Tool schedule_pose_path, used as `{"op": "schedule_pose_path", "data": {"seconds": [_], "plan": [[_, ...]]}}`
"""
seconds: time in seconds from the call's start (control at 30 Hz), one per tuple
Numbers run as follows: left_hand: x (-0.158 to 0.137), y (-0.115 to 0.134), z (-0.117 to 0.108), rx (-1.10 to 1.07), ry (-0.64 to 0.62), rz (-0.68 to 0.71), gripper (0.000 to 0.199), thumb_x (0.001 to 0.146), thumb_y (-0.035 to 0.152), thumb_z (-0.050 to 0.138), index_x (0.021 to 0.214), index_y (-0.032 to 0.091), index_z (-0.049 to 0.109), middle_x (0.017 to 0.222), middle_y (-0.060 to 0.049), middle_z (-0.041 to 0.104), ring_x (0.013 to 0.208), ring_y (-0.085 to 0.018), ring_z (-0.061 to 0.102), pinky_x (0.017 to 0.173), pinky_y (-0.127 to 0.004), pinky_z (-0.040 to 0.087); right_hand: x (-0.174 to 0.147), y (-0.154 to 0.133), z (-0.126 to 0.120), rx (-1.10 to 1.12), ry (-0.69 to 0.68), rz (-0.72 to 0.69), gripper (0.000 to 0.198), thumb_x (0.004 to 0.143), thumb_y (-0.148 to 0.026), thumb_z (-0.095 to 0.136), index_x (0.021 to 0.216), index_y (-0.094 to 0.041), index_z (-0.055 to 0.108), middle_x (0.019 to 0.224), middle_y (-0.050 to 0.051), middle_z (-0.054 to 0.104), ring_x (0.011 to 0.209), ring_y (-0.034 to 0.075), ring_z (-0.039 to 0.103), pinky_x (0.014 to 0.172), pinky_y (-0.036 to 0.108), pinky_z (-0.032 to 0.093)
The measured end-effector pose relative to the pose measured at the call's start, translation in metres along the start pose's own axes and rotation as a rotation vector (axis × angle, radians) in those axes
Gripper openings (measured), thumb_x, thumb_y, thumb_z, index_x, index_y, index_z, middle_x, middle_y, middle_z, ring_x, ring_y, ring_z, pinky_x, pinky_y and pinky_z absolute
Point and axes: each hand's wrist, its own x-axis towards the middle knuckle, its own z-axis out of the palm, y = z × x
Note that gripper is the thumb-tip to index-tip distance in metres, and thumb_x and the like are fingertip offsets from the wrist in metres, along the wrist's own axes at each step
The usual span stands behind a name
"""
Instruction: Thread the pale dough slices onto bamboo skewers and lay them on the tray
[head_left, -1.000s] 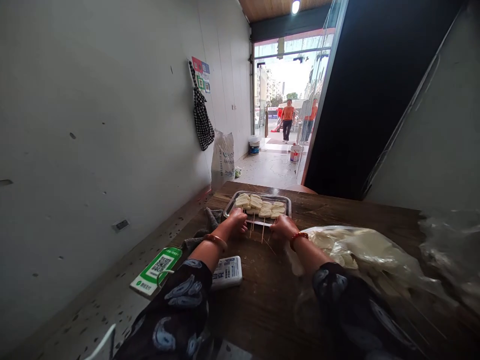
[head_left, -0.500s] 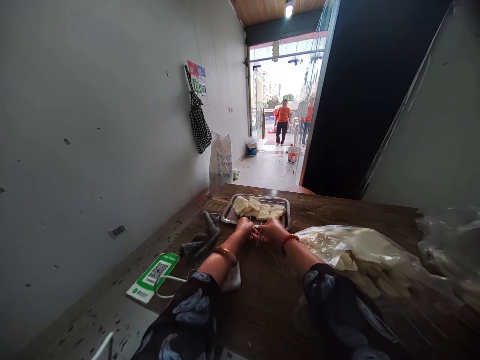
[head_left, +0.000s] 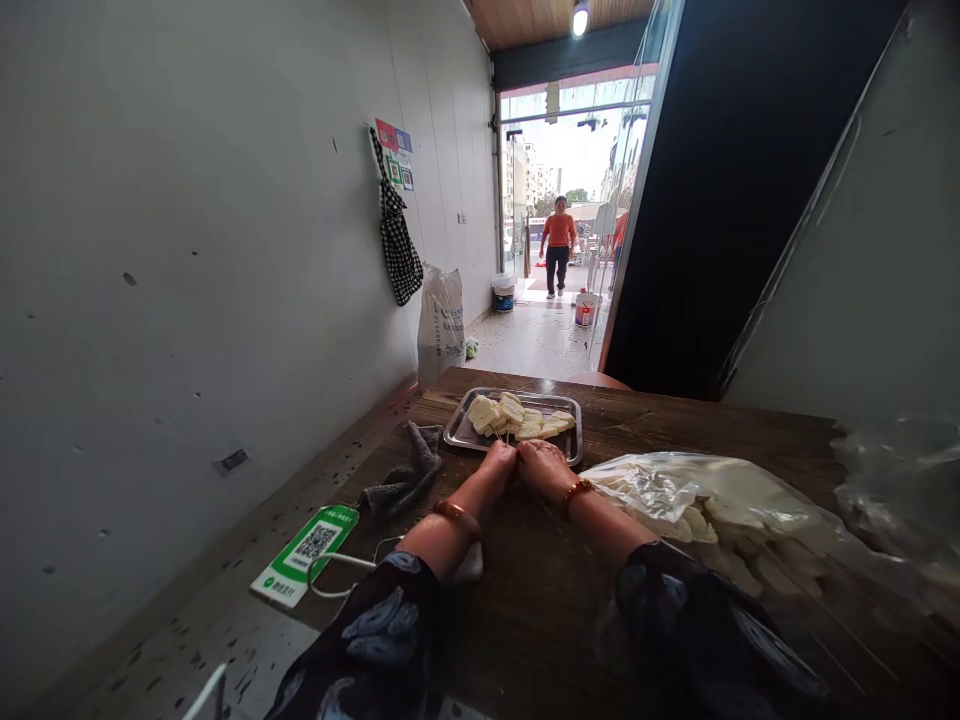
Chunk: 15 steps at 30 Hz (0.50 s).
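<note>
My left hand and my right hand meet at the near rim of a metal tray. Thin skewers rise from the closed fingers of my left hand toward pale, flat food slices on the tray. My right hand is curled against the left one, its back toward me, so whatever its fingers grip is hidden. More slices lie to the right on the tray. Right of my right forearm, a clear plastic bag holds many similar pale slices.
A grey cloth and a green-and-white QR card lie left of my arms, with a white cable across the card. Against the wall stands a plastic sack. A person in orange is at the doorway, near two buckets.
My hands have come together, and the right has moved left against the other. The stick that showed below them is hidden now. The person in orange has come closer to the doorway.
</note>
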Motion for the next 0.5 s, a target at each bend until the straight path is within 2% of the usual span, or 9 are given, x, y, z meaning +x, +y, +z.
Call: {"op": "schedule_pose_path", "data": {"seconds": [0.13, 0.2, 0.27, 0.37, 0.5], "plan": [[-0.002, 0.002, -0.006, -0.091, 0.001, -0.038, 0.026, 0.075, 0.028, 0.065, 0.063, 0.016, 0.045, 0.040, 0.006, 0.037, 0.033, -0.005, 0.031, 0.037, -0.018, 0.020, -0.005, 0.010, -0.023, -0.086, 0.000, -0.082, 0.030, 0.093, -0.026, 0.044, 0.103, -0.019, 0.071, 0.106, 0.009, 0.072, 0.101, 0.019, 0.063, 0.081, 0.023, 0.042], [-0.005, 0.006, -0.012, -0.140, -0.008, -0.045, 0.027, 0.075, 0.026, 0.065, 0.063, 0.017, 0.043, 0.040, 0.007, 0.037, 0.032, -0.003, 0.027, 0.037, -0.017, 0.016, -0.006, 0.022, -0.035, -0.144, 0.013, -0.076, 0.038, 0.097, -0.026, 0.035, 0.109, -0.018, 0.069, 0.109, 0.010, 0.070, 0.101, 0.020, 0.063, 0.082, 0.025, 0.042], [-0.010, 0.013, -0.018, -0.198, -0.017, -0.023, 0.030, 0.076, 0.025, 0.067, 0.063, 0.017, 0.041, 0.042, 0.008, 0.036, 0.032, -0.002, 0.025, 0.037, -0.017, 0.014, -0.009, 0.031, -0.041, -0.210, -0.009, -0.072, 0.037, 0.095, -0.026, 0.037, 0.106, -0.016, 0.071, 0.107, 0.013, 0.070, 0.100, 0.024, 0.064, 0.082, 0.029, 0.043], [-0.020, 0.032, -0.026, -0.285, -0.032, 0.046, 0.032, 0.077, 0.026, 0.068, 0.067, 0.017, 0.040, 0.044, 0.010, 0.033, 0.033, -0.001, 0.024, 0.037, -0.015, 0.013, -0.016, 0.036, -0.032, -0.285, -0.106, -0.115, 0.026, 0.087, -0.027, 0.053, 0.099, -0.017, 0.074, 0.102, 0.014, 0.071, 0.097, 0.026, 0.065, 0.080, 0.031, 0.044], [-0.044, 0.068, -0.043, -0.346, -0.041, 0.140, 0.023, 0.084, 0.028, 0.060, 0.073, 0.017, 0.043, 0.045, 0.011, 0.028, 0.032, -0.001, 0.020, 0.035, -0.013, 0.011, -0.019, 0.025, -0.009, -0.342, -0.179, -0.172, 0.026, 0.082, -0.030, 0.062, 0.102, -0.017, 0.073, 0.111, 0.016, 0.068, 0.107, 0.030, 0.059, 0.086, 0.035, 0.044]]}}
